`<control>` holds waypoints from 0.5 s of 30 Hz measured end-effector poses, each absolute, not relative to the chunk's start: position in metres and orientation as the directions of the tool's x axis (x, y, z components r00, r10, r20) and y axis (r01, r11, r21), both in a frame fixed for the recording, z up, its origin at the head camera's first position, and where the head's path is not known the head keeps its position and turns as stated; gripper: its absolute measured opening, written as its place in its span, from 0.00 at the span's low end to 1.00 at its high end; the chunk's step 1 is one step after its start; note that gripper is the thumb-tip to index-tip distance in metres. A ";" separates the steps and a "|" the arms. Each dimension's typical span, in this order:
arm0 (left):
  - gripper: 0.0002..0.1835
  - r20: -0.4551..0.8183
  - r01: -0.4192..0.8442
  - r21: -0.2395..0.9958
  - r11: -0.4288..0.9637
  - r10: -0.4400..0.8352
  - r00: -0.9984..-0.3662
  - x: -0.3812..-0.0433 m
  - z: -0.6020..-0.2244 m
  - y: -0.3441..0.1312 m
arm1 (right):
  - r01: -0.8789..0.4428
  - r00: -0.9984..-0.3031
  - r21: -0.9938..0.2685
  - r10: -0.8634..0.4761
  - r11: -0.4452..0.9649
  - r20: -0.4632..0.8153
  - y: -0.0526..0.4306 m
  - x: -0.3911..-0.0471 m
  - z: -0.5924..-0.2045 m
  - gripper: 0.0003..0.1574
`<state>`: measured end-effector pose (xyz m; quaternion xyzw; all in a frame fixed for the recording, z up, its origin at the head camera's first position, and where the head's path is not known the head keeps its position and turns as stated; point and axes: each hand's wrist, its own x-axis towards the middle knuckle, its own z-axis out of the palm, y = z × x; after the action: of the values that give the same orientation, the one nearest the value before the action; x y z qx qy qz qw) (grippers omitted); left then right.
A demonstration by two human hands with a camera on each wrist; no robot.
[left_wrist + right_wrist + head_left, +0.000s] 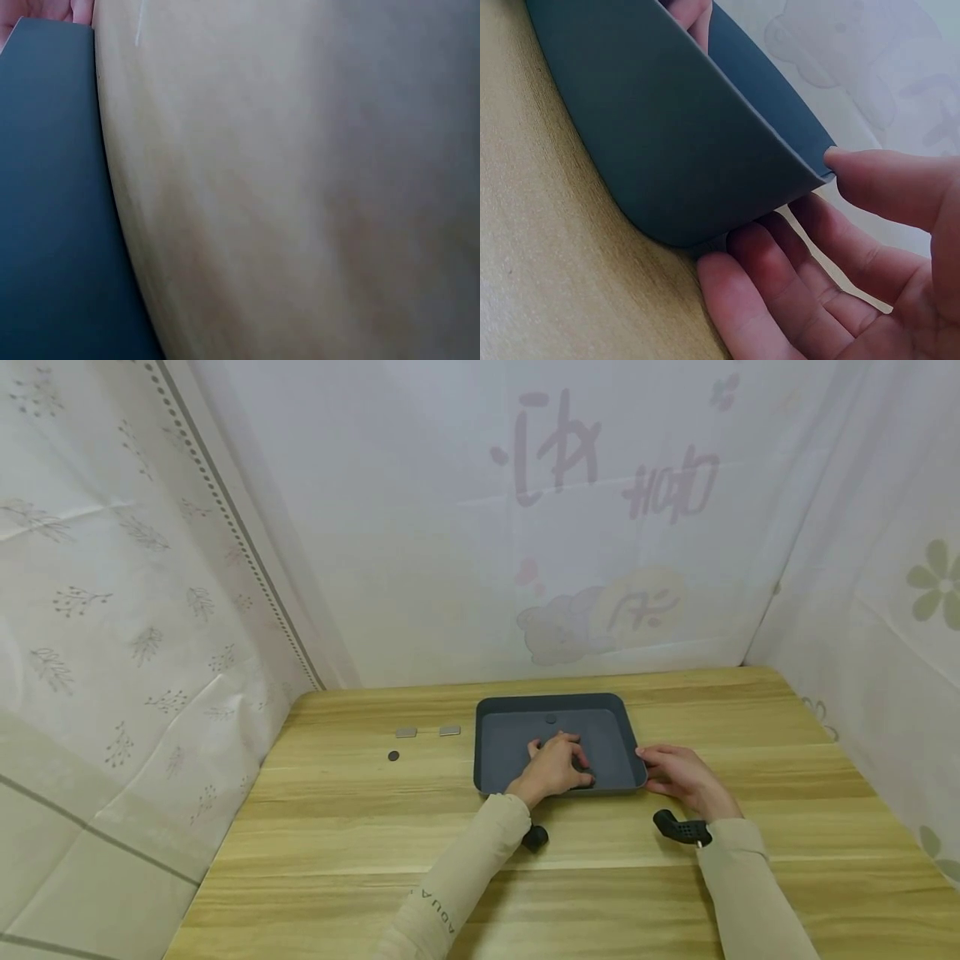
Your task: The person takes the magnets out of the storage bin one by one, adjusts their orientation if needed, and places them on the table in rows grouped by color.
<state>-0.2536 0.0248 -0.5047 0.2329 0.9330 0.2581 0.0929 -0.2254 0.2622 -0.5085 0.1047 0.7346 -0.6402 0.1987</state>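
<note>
Tray (555, 702); floor (498, 752) in head view only

On my left sleeve (472, 852), near side, dark letters (437, 912) seem to read "ADUA". The far curtain (375, 527) bears large faint characters (562, 443), more lettering (671, 485) right of them and smaller writing (643, 610) below, all illegible to me.

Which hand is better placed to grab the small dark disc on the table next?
Left hand, probably: inside the tray, it is nearer the dark disc, which lies left of the tray. The right hand is farther and grips the tray's right side.
</note>
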 end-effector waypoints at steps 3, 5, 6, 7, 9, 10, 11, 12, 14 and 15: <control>0.05 -0.044 0.389 0.530 0.753 0.482 -0.875 -0.253 -0.503 0.023 | 0.407 -0.900 -0.900 -0.101 0.155 -0.424 0.263 -0.225 -0.509 0.38; 0.05 -0.042 0.389 0.530 0.754 0.481 -0.876 -0.253 -0.502 0.022 | 0.407 -0.900 -0.900 -0.101 0.155 -0.424 0.263 -0.225 -0.510 0.38; 0.05 -0.042 0.388 0.531 0.753 0.480 -0.876 -0.252 -0.501 0.022 | 0.406 -0.900 -0.901 -0.102 0.155 -0.424 0.263 -0.225 -0.510 0.38; 0.05 -0.043 0.388 0.530 0.754 0.480 -0.876 -0.252 -0.501 0.021 | 0.406 -0.900 -0.900 -0.102 0.158 -0.423 0.263 -0.225 -0.510 0.38; 0.05 -0.046 0.384 0.534 0.754 0.479 -0.877 -0.251 -0.499 0.020 | 0.406 -0.900 -0.899 -0.101 0.160 -0.425 0.263 -0.225 -0.510 0.38; 0.05 -0.048 0.380 0.536 0.754 0.477 -0.877 -0.251 -0.499 0.019 | 0.406 -0.900 -0.899 -0.101 0.163 -0.424 0.262 -0.225 -0.510 0.38; 0.05 -0.049 0.378 0.540 0.752 0.476 -0.878 -0.251 -0.498 0.019 | 0.406 -0.900 -0.899 -0.098 0.164 -0.425 0.262 -0.225 -0.509 0.38; 0.05 -0.052 0.373 0.543 0.752 0.473 -0.879 -0.251 -0.498 0.018 | 0.405 -0.900 -0.899 -0.099 0.165 -0.424 0.262 -0.225 -0.509 0.38; 0.05 -0.055 0.364 0.554 0.749 0.469 -0.881 -0.251 -0.497 0.017 | 0.406 -0.901 -0.900 -0.097 0.160 -0.424 0.262 -0.225 -0.509 0.38; 0.05 -0.056 0.361 0.558 0.747 0.468 -0.882 -0.251 -0.496 0.016 | 0.406 -0.901 -0.900 -0.097 0.159 -0.423 0.262 -0.225 -0.509 0.38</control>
<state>-0.2508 0.0160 -0.4965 0.2230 0.9296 0.2770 0.0966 -0.2247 0.2619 -0.5087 0.1051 0.7355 -0.6399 0.1963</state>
